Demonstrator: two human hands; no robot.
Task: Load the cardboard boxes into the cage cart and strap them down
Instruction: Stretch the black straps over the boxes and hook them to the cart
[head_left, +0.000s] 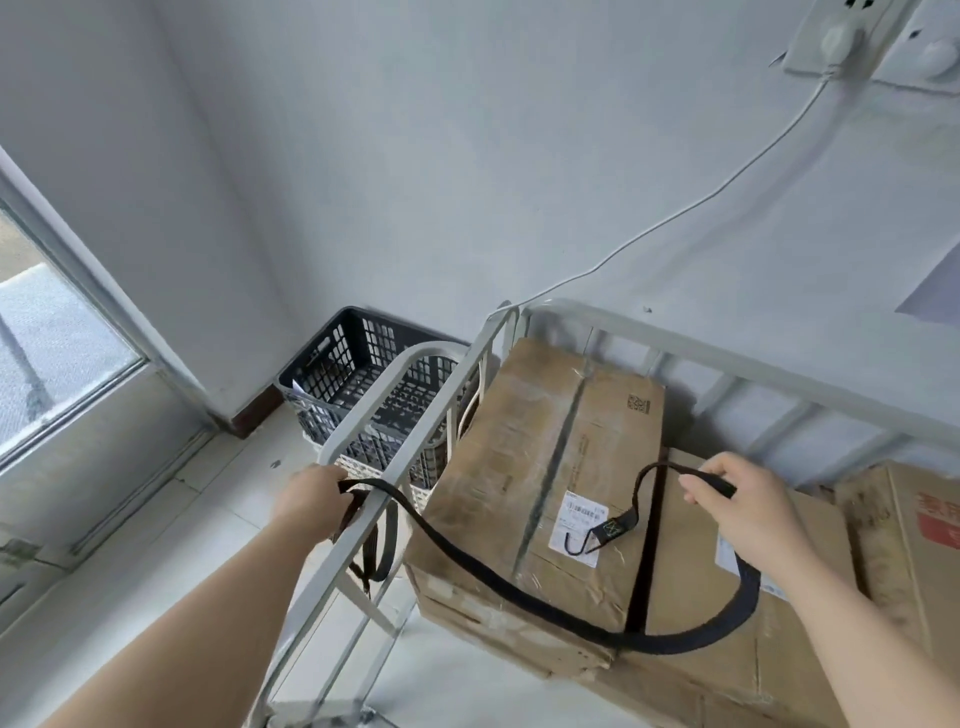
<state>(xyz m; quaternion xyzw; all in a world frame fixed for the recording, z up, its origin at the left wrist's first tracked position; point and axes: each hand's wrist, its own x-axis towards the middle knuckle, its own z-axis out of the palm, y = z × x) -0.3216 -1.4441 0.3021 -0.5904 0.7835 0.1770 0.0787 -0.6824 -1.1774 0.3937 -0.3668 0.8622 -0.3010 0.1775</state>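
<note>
At the left of the frame a black plastic crate (358, 364) stands on the floor against the wall, just outside the cage cart (387, 423), whose grey side rail runs diagonally through the middle. The left hand (311, 501) sits at that rail, fingers curled round one end of the black strap (670, 643). A loop of slack hangs below the hand, and it is hard to tell whether the webbing passes round the rail or only lies against it. From there the strap sags in a wide curve across the taped cardboard box (524, 457) in the centre, which sits inside the cart on top of a lower cardboard box (727, 675). The strap hook (608, 530) lies loose on the top box's shipping label, hooked to nothing. At centre right the right hand (737, 501) pinches the strap between thumb and fingers. A red-printed box (924, 525) sits at the far right edge. With the boxes in the cart, loading looks done and strapping is the step in hand. The next move probably calls for catching the hook on a cart rail, likely the far one, then pulling the slack out so the webbing lies flat and tight over the boxes.
</note>
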